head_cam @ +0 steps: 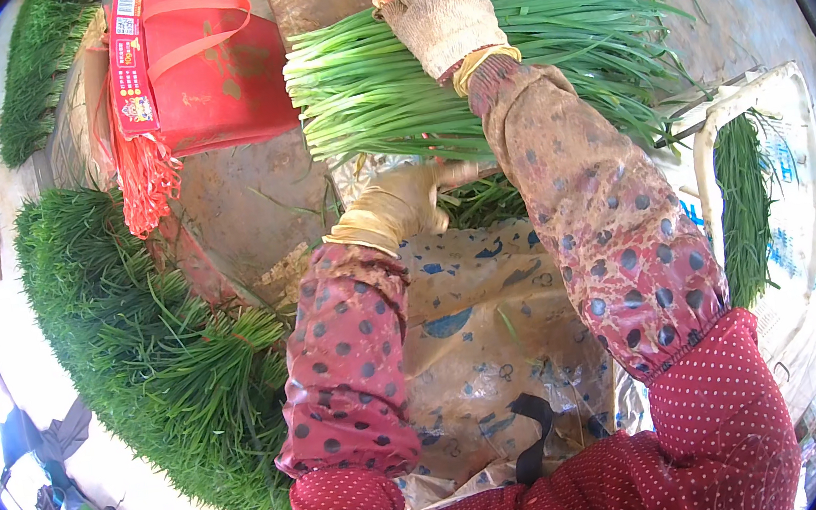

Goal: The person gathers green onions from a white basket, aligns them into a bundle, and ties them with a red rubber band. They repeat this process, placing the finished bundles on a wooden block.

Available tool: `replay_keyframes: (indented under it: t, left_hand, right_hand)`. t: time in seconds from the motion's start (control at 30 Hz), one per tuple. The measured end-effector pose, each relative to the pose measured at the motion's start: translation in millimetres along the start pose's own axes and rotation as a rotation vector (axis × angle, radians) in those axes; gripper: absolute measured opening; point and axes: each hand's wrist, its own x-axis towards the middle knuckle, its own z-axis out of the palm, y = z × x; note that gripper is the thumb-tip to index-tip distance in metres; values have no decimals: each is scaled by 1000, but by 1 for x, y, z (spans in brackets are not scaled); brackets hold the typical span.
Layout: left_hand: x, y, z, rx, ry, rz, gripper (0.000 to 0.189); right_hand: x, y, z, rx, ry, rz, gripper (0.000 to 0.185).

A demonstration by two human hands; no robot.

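A thick bundle of garlic chives point(389, 91) lies crosswise before me, pale stem ends to the left and green leaves to the right. My gloved right hand point(445, 20) is over its far side with fingers curled. Something orange-red shows at its fingertips; whether that is a tie or part of the glove is unclear. My left hand point(409, 198), in a yellowish glove and blurred, is at the bundle's near edge, its fingers pointing right. Small red bits show by the bundle above it. What the left fingers touch is hidden.
Left of the bundle stands a red bag point(223, 87) with red plastic strips point(149, 182) hanging beside it. Stacked chives point(138, 338) curve along my left. A pale frame point(711, 167) stands at right, more chives point(744, 209) by it. A stained apron point(493, 336) covers my lap.
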Motion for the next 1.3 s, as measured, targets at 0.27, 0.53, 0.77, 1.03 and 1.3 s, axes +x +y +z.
replay_keyframes:
  t: [0.27,0.53,0.77,1.03,1.3]
  left_hand:
    - [-8,-1,-8,-477,264,-92,30]
    - [14,-16,11,-278,661,221,31]
    - [28,-17,23,-100,768,217,23]
    - [38,-14,22,237,796,268,13]
    - [24,-18,13,-182,610,185,11]
  right_hand:
    - [-1,0,-10,35,52,20,23]
    - [-2,4,-5,130,183,-37,19]
    - [-2,1,-6,149,159,-28,19]
    - [-3,7,-9,135,160,-5,19]
    - [0,9,-2,65,168,-36,16]
